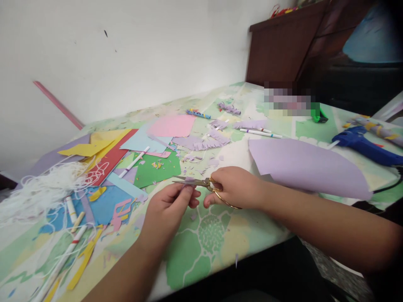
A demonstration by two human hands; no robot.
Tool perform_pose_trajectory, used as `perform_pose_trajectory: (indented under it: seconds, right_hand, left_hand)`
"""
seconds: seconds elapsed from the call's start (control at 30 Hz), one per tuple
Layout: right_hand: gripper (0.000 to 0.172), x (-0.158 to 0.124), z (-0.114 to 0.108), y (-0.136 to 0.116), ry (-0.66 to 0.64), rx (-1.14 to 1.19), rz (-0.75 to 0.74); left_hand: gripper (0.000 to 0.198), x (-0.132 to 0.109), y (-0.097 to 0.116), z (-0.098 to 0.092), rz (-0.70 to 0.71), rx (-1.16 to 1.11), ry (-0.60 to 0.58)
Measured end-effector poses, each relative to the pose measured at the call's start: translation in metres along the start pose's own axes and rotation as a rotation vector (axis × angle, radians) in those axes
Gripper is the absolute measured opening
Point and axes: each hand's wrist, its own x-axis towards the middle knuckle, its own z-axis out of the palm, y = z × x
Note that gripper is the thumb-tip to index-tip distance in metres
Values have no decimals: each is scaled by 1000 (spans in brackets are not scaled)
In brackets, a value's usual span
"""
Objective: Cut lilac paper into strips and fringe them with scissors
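My right hand grips small gold-handled scissors, blades pointing left. My left hand pinches a small piece of lilac paper at the blades; the piece is mostly hidden by my fingers. Both hands hover just above the table, which has a green and yellow patterned cover. A large curved lilac sheet lies right behind my right forearm. Fringed lilac strips lie further back in the middle.
Coloured paper sheets and scraps cover the left half, with a tangle of white string and paper sticks. A blue glue gun lies at right, markers behind. A dark wooden cabinet stands at the back.
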Motion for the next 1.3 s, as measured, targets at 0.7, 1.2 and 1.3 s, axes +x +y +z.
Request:
perform_pose_trajectory:
  seconds: [0.7, 1.2, 1.3]
  right_hand:
    - [51, -3, 2, -1, -35, 79, -41]
    - [51, 0, 1, 1, -38, -3, -11]
    - [50, 0, 2, 3, -15, 18, -12]
  left_hand:
    - [19, -4, 3, 7, 20, 13, 165]
    - [20, -2, 2, 5, 15, 15, 116]
    - [19, -1, 0, 2, 8, 10, 84]
